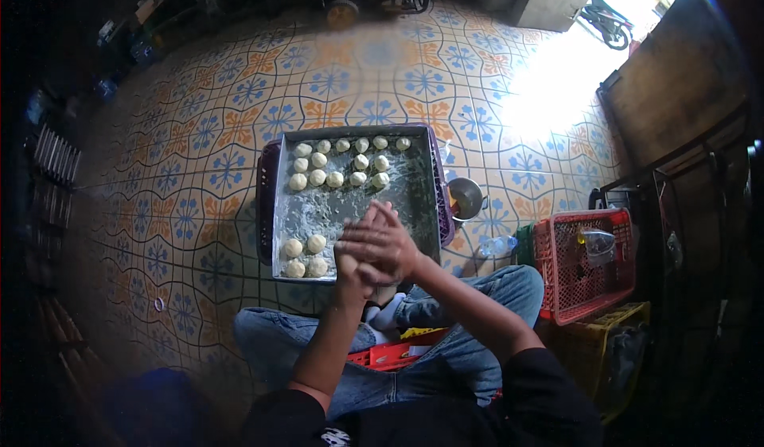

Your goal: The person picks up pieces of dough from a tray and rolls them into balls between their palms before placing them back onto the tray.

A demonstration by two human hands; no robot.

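From here I see the right hand [386, 246] pressed over the left hand [348, 267] – can't tell if they're holding anything – by the tray [415, 196] of dough balls [335, 178].

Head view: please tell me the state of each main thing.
Left hand: pressed to the other; any contents unclear
Right hand: laid across the other
Tray: uncovered, dusted white, partly filled
Dough balls: pale, rounded
Metal pot: uncovered
Red crate: uncovered, partly filled
Clear bottle: lying down
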